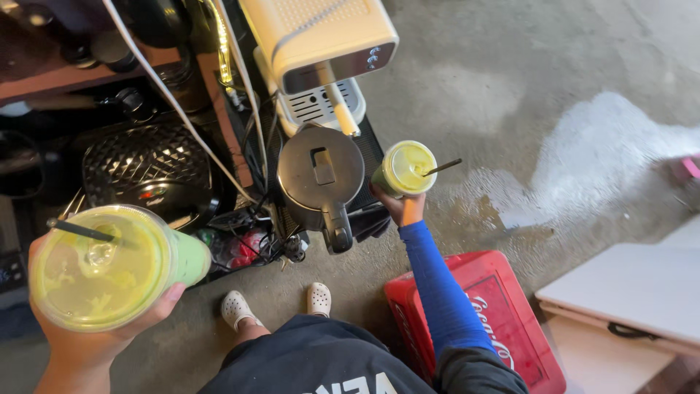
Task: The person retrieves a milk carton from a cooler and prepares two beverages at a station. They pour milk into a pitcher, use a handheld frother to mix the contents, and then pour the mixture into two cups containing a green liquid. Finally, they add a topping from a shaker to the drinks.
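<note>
Two lidded plastic cups of green drink are in hand above the concrete floor [467, 80]. The left hand [95, 328] is wrapped around the near cup [109, 266], fingers curled under its wall and thumb along the side; its domed lid and dark straw [82, 230] face the camera, so the cup is tipped towards the person. The right hand [399, 206], on a blue-sleeved arm, is closed around the lower part of the far cup [405, 168], held out beside the grey kettle [321, 179] and below the cream-coloured machine [321, 44]. That cup also has a lid and straw.

Carrying both well seems to call for keeping each cup closer to upright, since the straw holes could leak, and for gripping the walls gently so the lids do not pop. The far cup sits near the kettle's rim, so it is best kept from knocking it. A red crate [496, 314] lies beside the person's feet, and cables run near the shelf [65, 76], both worth stepping around.
</note>
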